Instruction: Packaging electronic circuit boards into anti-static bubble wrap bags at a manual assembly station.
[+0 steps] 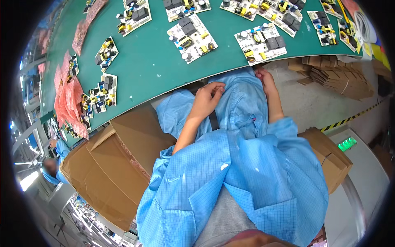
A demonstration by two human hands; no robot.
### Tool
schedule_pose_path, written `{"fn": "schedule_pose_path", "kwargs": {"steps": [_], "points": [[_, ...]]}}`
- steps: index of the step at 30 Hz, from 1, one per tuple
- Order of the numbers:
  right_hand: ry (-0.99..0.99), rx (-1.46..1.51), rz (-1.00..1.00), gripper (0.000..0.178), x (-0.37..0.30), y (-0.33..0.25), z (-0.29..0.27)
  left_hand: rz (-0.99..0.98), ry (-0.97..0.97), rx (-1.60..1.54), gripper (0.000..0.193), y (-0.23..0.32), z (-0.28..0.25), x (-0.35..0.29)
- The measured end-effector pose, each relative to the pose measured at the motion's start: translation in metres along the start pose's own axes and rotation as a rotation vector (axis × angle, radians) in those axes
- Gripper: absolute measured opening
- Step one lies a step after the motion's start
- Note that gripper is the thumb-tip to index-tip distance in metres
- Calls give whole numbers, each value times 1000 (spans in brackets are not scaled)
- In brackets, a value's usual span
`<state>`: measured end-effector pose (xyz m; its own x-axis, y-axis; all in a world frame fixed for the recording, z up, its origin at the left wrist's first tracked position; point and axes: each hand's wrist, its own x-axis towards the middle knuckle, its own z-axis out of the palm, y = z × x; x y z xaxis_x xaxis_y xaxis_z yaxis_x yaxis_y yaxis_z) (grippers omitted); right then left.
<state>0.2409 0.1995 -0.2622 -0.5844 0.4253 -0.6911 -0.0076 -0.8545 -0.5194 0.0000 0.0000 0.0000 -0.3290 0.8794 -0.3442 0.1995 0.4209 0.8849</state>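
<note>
My left hand (209, 96) lies over my lap on the blue smock, its fingers curled loosely toward the thumb, with nothing visible in them. My right hand (266, 82) is at the right side of my lap, just below the table edge. Its fingers are bent together, and whatever they may hold is too small or hidden to make out. Nearest to the hands on the green tabletop (144, 74) are two circuit boards: a white one (260, 44) above my right hand and another board (191, 39) farther left. Both carry black blocks, yellow parts and round capacitors.
More circuit boards (108, 53) line the table's left and far sides. Pink bubble wrap (68, 94) sits at the left edge. A large cardboard box (107, 168) stands at my left, another box (329, 158) at my right. Flattened cardboard (341, 78) lies on the floor.
</note>
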Motion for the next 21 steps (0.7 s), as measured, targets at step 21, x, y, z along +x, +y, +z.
{"fn": "schedule_pose_path", "kwargs": {"steps": [21], "points": [[-593,796,328,27,-255,-129,277,69,-68,-173,18,6,16,0]]}}
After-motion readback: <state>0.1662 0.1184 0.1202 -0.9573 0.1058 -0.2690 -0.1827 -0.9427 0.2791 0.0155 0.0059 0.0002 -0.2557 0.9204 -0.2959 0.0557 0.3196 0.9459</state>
